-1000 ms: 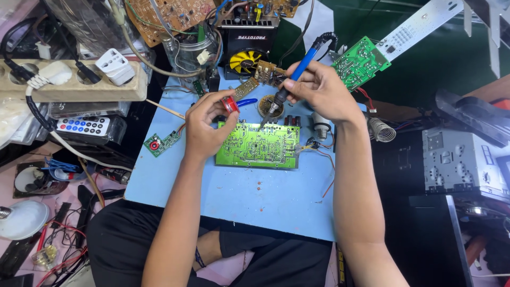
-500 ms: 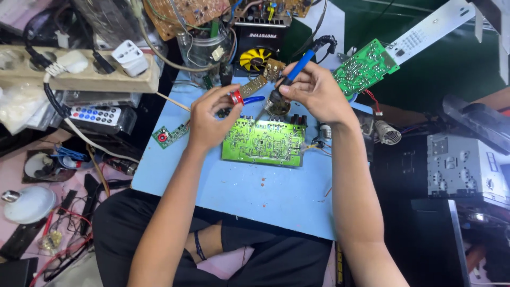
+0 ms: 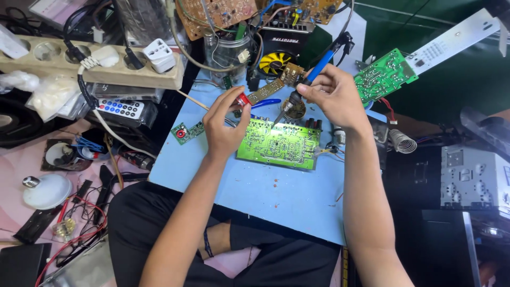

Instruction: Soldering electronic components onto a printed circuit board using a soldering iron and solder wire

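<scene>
A green circuit board lies flat on a light blue work board over my lap. My right hand grips a blue-handled soldering iron, its tip touching the far edge of the green board. My left hand rests at the board's left edge and pinches a small red-handled tool near that tip. A small round tin sits just beyond the board under the iron.
A small green module lies left on the blue board. Another green circuit board and a metal coil stand sit to the right. A power strip, remote, bulb and loose wires crowd the left. A fan is behind.
The view has shifted slightly. Both hands stay over the far edge of the green board, and the iron tip has come down onto it.
</scene>
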